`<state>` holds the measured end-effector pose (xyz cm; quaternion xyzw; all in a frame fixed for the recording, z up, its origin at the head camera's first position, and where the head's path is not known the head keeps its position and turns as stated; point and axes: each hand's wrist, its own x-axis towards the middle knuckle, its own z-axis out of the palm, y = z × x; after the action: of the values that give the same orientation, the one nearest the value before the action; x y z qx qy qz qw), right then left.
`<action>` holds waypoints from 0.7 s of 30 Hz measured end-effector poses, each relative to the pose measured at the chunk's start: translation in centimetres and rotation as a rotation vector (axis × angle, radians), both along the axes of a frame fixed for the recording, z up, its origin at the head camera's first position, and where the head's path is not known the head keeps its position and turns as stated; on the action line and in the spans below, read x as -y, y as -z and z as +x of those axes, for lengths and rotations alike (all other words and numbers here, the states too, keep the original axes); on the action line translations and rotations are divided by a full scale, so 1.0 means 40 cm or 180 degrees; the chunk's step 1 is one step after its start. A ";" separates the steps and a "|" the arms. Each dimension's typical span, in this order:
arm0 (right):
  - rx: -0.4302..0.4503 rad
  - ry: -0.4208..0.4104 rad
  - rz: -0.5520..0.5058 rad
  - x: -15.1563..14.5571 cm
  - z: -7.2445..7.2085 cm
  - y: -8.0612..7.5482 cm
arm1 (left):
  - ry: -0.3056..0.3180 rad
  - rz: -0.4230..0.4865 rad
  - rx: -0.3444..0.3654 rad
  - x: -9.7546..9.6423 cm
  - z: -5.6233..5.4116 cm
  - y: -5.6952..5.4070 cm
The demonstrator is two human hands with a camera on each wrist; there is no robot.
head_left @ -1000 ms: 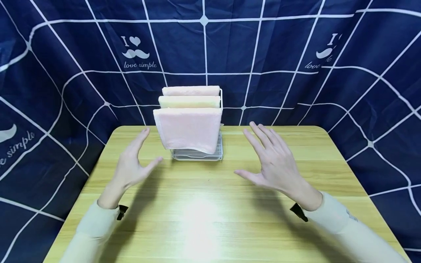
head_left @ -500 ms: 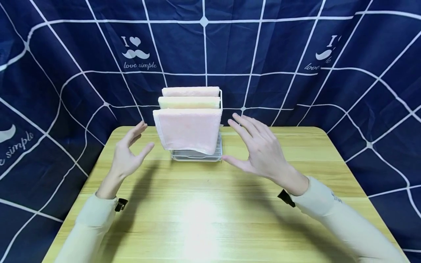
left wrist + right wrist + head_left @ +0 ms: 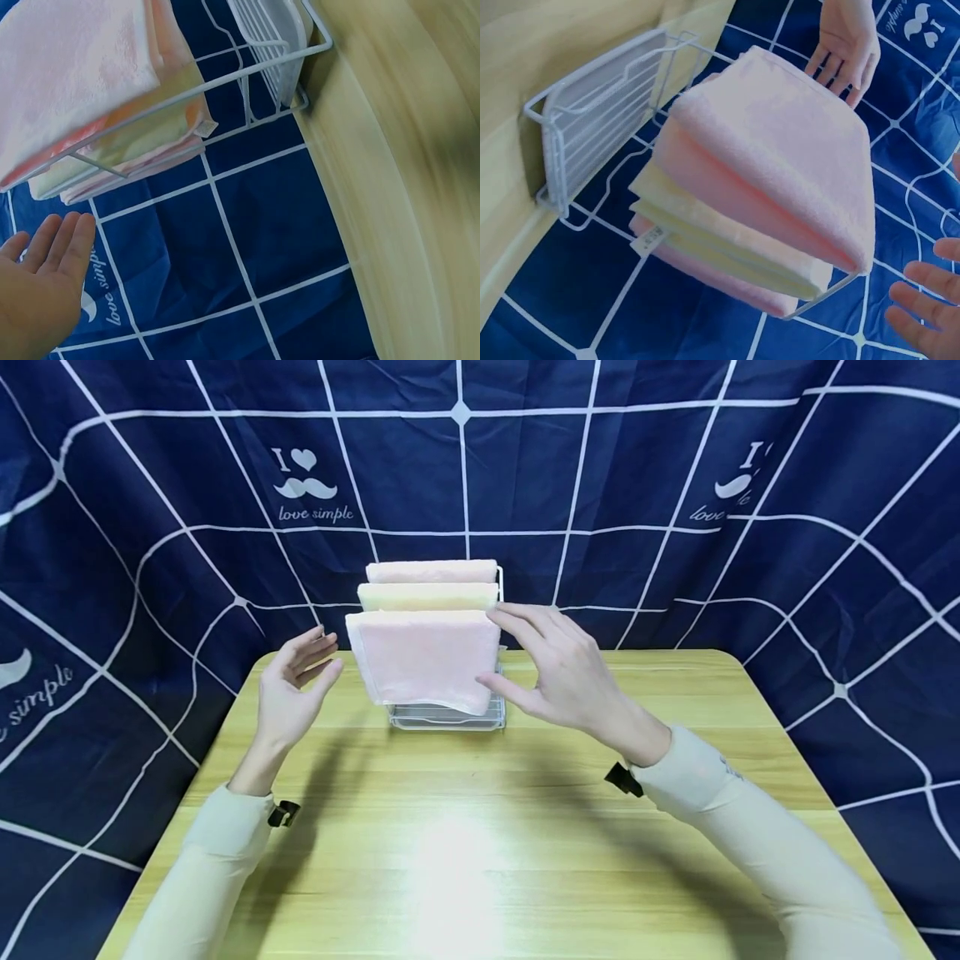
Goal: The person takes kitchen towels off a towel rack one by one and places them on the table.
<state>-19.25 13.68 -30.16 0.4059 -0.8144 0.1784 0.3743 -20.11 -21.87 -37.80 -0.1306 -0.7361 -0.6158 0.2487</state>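
A folded pink towel (image 3: 423,660) hangs at the front of a white wire rack (image 3: 276,61). Behind it hang a pale yellow towel (image 3: 427,597) and a second pink towel (image 3: 431,572). My right hand (image 3: 570,672) is at the front towel's right edge, thumb and fingers spread apart. In the head view its fingertips overlap that edge, while the right wrist view leaves a gap between fingers and towel. To the left of the towels, my left hand (image 3: 292,689) hovers with loosely bent fingers, apart from them and holding nothing.
The rack's base with a shallow tray (image 3: 447,722) stands on a light wooden table (image 3: 480,827), towards its back edge. A dark blue cloth (image 3: 525,468) with white lines hangs behind and on both sides. A small white tag (image 3: 649,241) sticks out from the towels.
My right hand has moved left and slightly up, from beside the rack to the front towel's right edge. My left hand has risen a little and its fingers have bent more. The towels hang as before.
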 end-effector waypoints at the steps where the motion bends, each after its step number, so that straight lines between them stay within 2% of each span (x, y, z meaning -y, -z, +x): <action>1: -0.0002 0.0002 -0.0008 0.006 -0.005 -0.002 | -0.0002 0.0019 -0.0008 -0.001 -0.004 0.001; 12: 0.0046 -0.0019 0.0010 0.058 -0.051 -0.019 | 0.0029 0.0366 -0.0002 -0.021 -0.039 0.004; 21: 0.0028 -0.0015 0.0183 0.093 -0.098 -0.020 | 0.0141 0.0510 0.0098 -0.032 -0.050 0.004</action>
<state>-23.16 9.96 -29.38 0.4176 -0.8199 0.1576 0.3585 -22.12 -20.58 -37.96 -0.1170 -0.6852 -0.6800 0.2333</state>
